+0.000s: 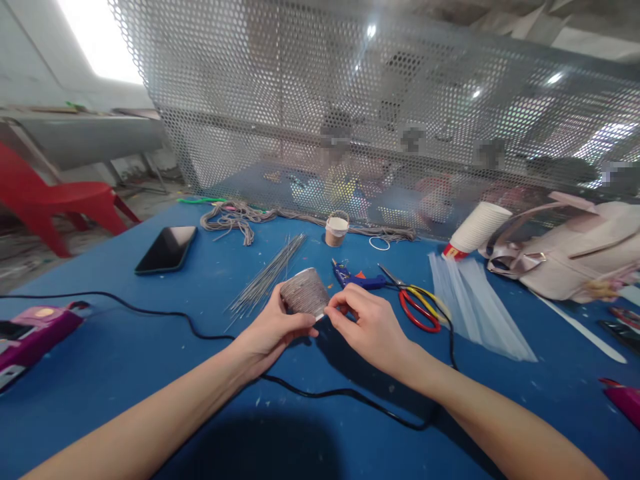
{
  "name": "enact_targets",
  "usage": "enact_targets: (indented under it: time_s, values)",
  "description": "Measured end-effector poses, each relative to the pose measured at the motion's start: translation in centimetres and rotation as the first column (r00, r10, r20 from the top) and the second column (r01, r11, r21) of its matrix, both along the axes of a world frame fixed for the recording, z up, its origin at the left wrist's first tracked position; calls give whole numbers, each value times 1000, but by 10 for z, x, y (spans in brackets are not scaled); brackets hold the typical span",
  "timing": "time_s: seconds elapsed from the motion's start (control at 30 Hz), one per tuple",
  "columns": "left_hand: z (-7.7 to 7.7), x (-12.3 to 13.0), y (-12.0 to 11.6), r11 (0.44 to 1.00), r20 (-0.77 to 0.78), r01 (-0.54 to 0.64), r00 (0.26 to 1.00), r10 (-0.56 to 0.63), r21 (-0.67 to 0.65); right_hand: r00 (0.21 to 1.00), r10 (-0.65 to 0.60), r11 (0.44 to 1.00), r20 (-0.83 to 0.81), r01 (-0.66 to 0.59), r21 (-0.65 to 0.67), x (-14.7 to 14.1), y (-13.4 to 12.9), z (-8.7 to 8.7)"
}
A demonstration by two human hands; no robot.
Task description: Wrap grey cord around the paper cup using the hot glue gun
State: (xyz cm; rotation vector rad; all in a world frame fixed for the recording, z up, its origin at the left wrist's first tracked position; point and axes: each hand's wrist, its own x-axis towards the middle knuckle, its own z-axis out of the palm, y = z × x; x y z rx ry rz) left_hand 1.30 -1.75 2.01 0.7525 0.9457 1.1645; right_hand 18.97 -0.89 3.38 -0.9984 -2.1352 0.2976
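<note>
My left hand (277,327) is closed around a paper cup wrapped in grey-brown cord (306,293), which lies tilted on its side above the table. At the cup's right end, my right hand (367,323) pinches thumb and forefinger together against the white rim. Whatever is between those fingertips is too small to make out. Just beyond the hands are a blue glue gun (357,277) and a bundle of thin grey wires (273,270). Scissors with red and yellow handles (419,307) lie to the right of my right hand.
A small cord-wrapped cup with a handle (337,230) stands near the perforated metal screen (280,87). Loose grey cord (235,217), a phone (167,249), stacked paper cups (477,230), white mesh strips (477,307) and a pink bag (580,250) surround the work. A black cable (325,393) crosses the blue table.
</note>
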Motion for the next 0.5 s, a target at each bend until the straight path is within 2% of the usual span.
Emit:
enact_targets:
  time_s: [0.5]
  values:
    - [1, 2, -1, 1000, 28, -27, 999, 27, 14, 1000, -22, 1000, 3, 22, 5, 1, 2, 2]
